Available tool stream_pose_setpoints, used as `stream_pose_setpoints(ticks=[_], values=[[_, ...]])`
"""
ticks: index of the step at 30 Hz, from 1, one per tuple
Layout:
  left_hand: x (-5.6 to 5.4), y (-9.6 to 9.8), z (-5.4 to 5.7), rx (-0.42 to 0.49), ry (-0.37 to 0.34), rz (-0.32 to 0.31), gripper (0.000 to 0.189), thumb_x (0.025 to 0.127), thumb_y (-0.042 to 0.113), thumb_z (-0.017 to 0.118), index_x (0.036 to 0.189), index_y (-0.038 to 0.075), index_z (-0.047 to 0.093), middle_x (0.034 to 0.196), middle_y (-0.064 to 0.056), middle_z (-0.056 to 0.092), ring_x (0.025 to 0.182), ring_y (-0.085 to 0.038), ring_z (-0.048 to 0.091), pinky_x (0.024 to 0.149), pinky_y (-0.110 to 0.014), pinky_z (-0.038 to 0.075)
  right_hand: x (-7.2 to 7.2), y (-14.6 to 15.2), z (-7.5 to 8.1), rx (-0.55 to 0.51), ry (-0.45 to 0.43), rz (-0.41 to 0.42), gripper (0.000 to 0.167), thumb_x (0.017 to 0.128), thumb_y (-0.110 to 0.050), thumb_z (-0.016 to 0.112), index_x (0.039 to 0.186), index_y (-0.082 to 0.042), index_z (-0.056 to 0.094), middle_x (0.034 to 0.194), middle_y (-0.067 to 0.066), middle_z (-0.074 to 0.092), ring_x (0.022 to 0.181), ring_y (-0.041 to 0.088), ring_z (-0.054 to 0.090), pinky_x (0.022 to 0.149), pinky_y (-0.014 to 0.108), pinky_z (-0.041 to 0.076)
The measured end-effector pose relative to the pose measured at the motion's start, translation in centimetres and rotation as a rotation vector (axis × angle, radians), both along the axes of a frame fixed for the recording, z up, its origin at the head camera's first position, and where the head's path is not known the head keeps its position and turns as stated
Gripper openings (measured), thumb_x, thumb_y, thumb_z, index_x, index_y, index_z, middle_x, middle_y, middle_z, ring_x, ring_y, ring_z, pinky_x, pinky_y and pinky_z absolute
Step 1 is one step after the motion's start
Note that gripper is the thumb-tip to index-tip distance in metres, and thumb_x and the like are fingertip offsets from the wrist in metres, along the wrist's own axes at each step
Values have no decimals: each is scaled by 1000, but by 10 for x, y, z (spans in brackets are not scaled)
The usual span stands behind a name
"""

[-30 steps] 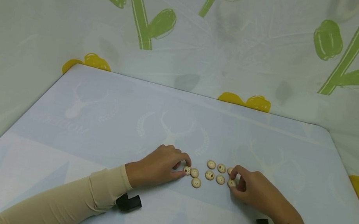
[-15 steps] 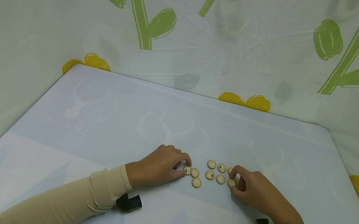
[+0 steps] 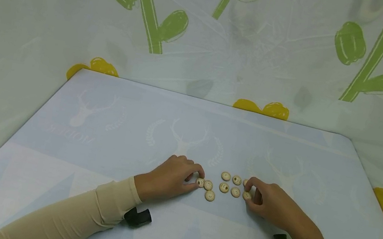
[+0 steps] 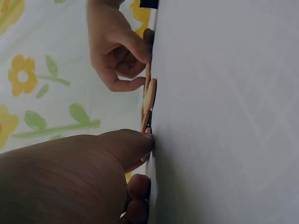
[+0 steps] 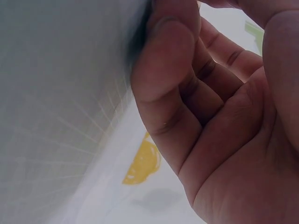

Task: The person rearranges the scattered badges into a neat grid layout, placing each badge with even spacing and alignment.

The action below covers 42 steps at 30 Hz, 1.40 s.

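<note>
In the head view my left hand (image 3: 170, 178) holds a round cream-coloured button (image 3: 200, 182) between thumb and forefinger, flat on the table. Touching it is another button (image 3: 208, 185), with a third button (image 3: 210, 196) just below. To the right, my right hand (image 3: 274, 205) pinches a button (image 3: 246, 195) at the end of a two-row group. A button (image 3: 246, 182) above that one is partly hidden by the forefinger. In the left wrist view several buttons (image 4: 150, 95) show edge-on. The right wrist view shows the curled fingers of the right hand (image 5: 219, 107); its button is hidden there.
Between the hands lie the group's other buttons, such as a dark-marked button (image 3: 224, 188) and a plainer button (image 3: 235, 192). The pale printed table (image 3: 120, 116) meets a leaf-patterned backdrop (image 3: 202, 53) at its far edge. Black wrist mounts (image 3: 138, 217) sit under the sleeves.
</note>
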<state>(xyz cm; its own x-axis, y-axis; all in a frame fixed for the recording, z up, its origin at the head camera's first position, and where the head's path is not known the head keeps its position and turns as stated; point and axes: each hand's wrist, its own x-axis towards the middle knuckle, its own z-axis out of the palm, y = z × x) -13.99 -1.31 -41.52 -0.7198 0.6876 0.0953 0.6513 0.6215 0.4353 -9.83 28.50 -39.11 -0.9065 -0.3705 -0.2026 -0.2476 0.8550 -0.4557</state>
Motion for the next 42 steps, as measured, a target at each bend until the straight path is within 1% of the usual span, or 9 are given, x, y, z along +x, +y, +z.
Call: stream_pose_setpoints(ticks=[13,21,25,30,34,38,42], values=[[-1,0,2,4,13,-2,17,91,28,74,108,25,71,70,13,50,74,-7,46,70,-27,34,2,-2,7,-7,17,7,20,88,-10,70,102,-15,58,64,-9,50,56,1,44,52,21,40],[1,3,-3,4,-1,-12,18,91,30,73,108,25,71,71,13,52,74,-7,46,70,-26,35,13,-16,15,18,30,-21,16,89,-14,71,101,-19,62,63,-10,48,54,2,43,50,21,39],[2,2,-4,5,-17,-9,18,91,30,73,108,25,70,71,12,53,74,-7,46,71,-27,35,16,-29,16,40,78,2,16,89,-15,73,100,-21,63,63,-12,47,55,1,41,50,21,38],[1,0,-3,-1,4,5,19,90,29,74,108,26,71,70,12,53,73,-7,46,72,-28,37,13,-45,17,38,165,39,16,88,-15,74,99,-21,63,62,-13,46,54,1,39,51,21,37],[1,-2,-2,2,6,3,19,90,29,75,109,25,70,71,11,53,73,-7,46,72,-28,37,10,-56,16,31,163,49,16,88,-16,74,99,-22,64,64,-13,47,56,1,40,52,21,37],[0,-2,-2,9,-1,-7,19,91,30,74,110,26,70,72,11,53,74,-7,46,72,-28,37,9,-64,16,31,157,68,16,87,-16,75,98,-20,64,65,-13,47,57,1,41,53,20,38],[-1,-1,-2,7,-1,-13,19,92,31,73,110,26,69,72,12,52,74,-7,46,72,-28,36,10,-68,15,26,191,100,16,87,-17,77,98,-19,65,66,-14,47,59,0,41,58,21,38]])
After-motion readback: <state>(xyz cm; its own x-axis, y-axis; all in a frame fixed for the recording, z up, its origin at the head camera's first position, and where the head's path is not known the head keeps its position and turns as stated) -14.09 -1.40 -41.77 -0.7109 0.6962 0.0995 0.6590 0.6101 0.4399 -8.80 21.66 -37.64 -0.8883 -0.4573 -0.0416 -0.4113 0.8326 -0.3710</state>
